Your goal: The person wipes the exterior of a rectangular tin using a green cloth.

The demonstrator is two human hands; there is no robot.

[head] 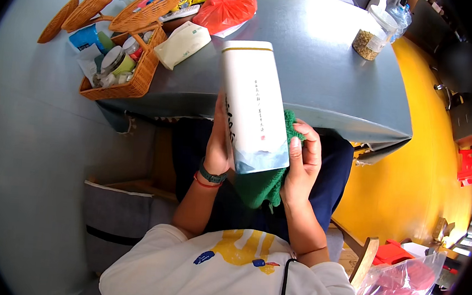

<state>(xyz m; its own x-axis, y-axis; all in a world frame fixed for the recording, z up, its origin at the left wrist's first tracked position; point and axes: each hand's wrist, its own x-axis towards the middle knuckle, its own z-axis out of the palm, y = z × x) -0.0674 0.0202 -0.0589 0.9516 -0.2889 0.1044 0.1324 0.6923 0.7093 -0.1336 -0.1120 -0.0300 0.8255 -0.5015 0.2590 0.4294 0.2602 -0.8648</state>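
A tall white tin canister [255, 111] with a gold band near its lid and a blue mountain print at its lower end is held up above my lap, at the table's near edge. Its side bears writing. My left hand [218, 146] grips the tin along its left side, with the fingers hidden behind it. A green terry cloth [260, 187] hangs behind and below the tin. My right hand [304, 161] pinches a fold of this cloth between thumb and fingers, close against the tin's right side.
On the covered table [315, 85] stand a wicker basket [141, 79] of jars and packets, a tissue pack [184, 43], a red plastic bag [226, 11] and a clear jar [374, 33] of dry contents. A clear plastic bag [399, 285] lies behind me at right, beside a wooden chair part [364, 261].
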